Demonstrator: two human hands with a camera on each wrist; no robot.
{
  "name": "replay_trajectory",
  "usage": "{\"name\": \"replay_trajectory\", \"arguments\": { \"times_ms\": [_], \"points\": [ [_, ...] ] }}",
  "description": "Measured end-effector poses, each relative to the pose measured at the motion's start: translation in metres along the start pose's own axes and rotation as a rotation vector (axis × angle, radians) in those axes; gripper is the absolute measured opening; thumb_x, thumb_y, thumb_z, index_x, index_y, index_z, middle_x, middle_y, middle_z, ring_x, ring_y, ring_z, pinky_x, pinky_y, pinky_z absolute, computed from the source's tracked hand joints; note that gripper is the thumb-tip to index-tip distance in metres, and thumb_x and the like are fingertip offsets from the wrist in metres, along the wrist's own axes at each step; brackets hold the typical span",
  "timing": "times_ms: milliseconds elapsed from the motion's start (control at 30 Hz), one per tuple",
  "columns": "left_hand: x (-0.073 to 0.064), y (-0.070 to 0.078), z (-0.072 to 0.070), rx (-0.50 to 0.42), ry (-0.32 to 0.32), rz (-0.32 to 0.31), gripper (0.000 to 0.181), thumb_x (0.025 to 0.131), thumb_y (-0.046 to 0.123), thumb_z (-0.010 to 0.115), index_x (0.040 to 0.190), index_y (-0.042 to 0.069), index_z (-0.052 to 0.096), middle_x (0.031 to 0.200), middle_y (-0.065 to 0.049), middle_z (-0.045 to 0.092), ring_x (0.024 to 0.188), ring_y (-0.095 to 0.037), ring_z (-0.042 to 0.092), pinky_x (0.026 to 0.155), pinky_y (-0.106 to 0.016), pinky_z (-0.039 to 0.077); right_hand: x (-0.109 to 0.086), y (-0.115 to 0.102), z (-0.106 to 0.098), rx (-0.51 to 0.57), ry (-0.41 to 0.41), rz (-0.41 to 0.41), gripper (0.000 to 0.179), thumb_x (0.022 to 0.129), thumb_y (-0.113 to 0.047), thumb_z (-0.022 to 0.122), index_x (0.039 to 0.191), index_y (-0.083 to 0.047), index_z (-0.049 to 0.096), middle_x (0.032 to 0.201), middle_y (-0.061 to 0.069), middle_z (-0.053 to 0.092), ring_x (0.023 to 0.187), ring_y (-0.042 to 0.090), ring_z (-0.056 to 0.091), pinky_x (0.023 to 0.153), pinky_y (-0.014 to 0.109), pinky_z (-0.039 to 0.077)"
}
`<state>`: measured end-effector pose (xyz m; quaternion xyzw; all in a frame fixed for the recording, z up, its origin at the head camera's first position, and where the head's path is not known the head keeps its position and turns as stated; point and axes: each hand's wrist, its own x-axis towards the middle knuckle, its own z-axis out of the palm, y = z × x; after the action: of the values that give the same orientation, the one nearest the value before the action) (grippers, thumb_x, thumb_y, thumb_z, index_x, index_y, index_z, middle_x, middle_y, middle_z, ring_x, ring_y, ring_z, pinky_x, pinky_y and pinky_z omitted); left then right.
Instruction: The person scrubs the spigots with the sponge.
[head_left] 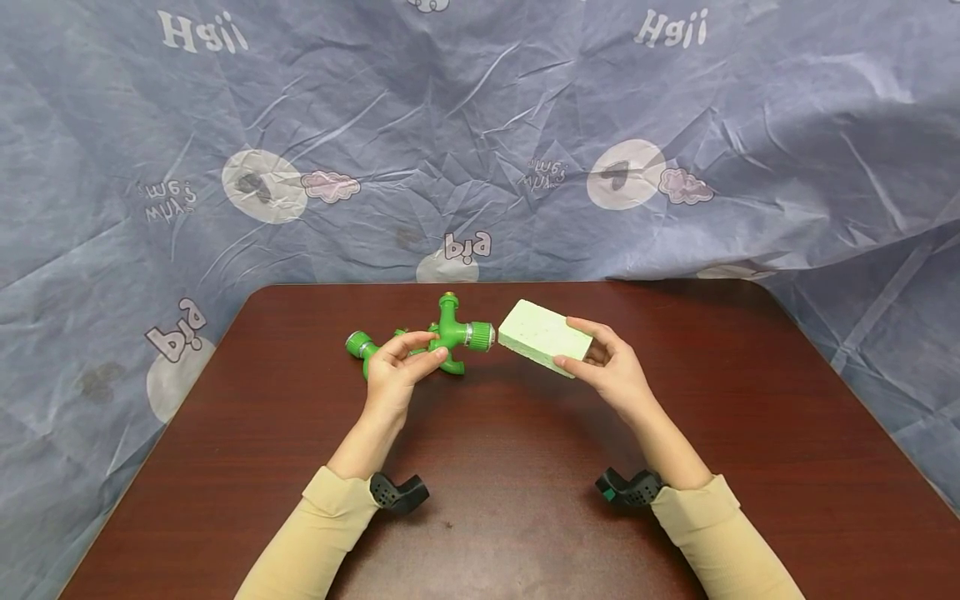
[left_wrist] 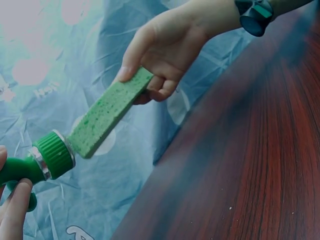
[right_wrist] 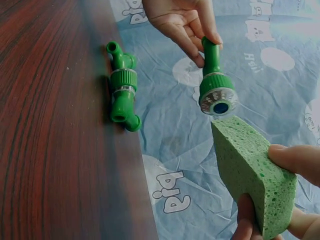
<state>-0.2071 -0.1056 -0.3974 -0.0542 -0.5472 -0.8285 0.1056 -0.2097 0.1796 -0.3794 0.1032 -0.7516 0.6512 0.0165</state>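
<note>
My left hand point(head_left: 392, 373) pinches a green plastic faucet point(head_left: 450, 332) between thumb and fingers, up off the table. Its ribbed collar with a silvery ring point(left_wrist: 52, 155) points toward the right hand. On the other side, my right hand point(head_left: 618, 372) grips a pale green, block-shaped sponge point(head_left: 542, 332) by one end. The sponge's free end lies right by the collar; whether they touch I cannot tell. In the right wrist view the faucet's end face point(right_wrist: 219, 104) shows a dark blue centre, just above the sponge point(right_wrist: 250, 165).
A second green faucet point(right_wrist: 123, 95) lies on the dark red-brown wooden table point(head_left: 480, 467), partly behind the left hand in the head view. Blue-grey printed cloth point(head_left: 480, 150) hangs behind the table's far edge. Both wrists wear black camera mounts point(head_left: 399, 493).
</note>
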Motion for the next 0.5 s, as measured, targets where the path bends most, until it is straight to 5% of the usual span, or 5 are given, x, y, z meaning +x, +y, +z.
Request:
{"name": "replay_trajectory", "arguments": {
  "times_ms": [500],
  "points": [
    [0.0001,0.0020,0.0002,-0.143,-0.108,0.011,0.029,0.078,-0.019,0.061,0.093,0.005,0.066,0.089,-0.011,0.060,0.077,-0.027,0.070,0.076,-0.041,0.055,-0.0015,-0.0029,0.0011,0.016,-0.045,-0.013,0.062,0.078,0.000,0.074,0.134,-0.002,0.047,0.120,0.011,0.048,0.087,0.010,0.061,0.069,0.021,0.054]
  ]
}}
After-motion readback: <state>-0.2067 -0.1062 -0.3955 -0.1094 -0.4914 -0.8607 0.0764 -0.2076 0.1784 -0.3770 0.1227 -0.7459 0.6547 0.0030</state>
